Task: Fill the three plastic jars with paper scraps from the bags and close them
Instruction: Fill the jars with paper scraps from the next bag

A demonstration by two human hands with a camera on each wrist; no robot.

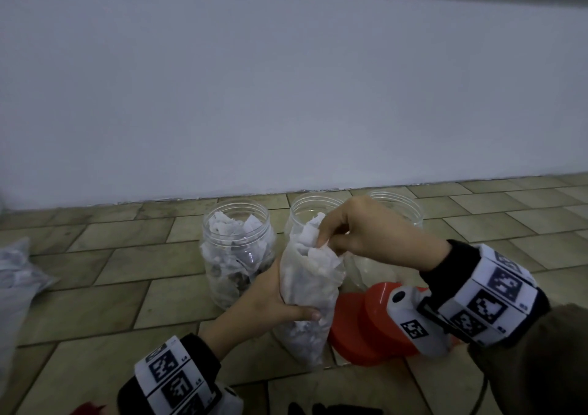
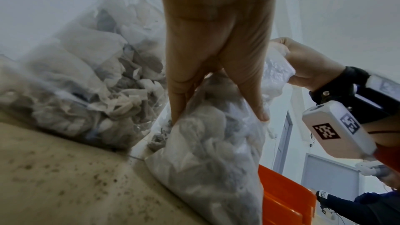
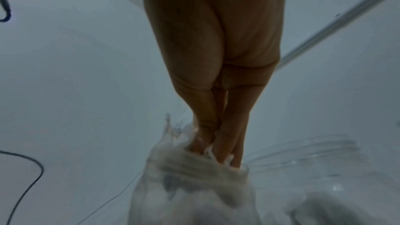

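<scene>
Three clear plastic jars stand on the tiled floor by the wall. The left jar (image 1: 237, 249) is packed with paper scraps; the middle jar (image 1: 310, 206) and the right jar (image 1: 399, 204) are mostly hidden behind my right hand. My left hand (image 1: 270, 303) grips the middle of a clear bag of paper scraps (image 1: 310, 306) standing upright. My right hand (image 1: 337, 233) reaches into the bag's open top and pinches scraps (image 3: 194, 162). In the left wrist view the bag (image 2: 216, 151) sits under my fingers (image 2: 177, 102), with the full jar (image 2: 86, 91) beside it.
Orange-red lids (image 1: 359, 322) lie stacked on the floor right of the bag, under my right wrist. Another bag of scraps (image 1: 16, 274) lies at the far left. A white wall (image 1: 286, 96) rises just behind the jars. A second person's arm (image 2: 357, 204) shows low right.
</scene>
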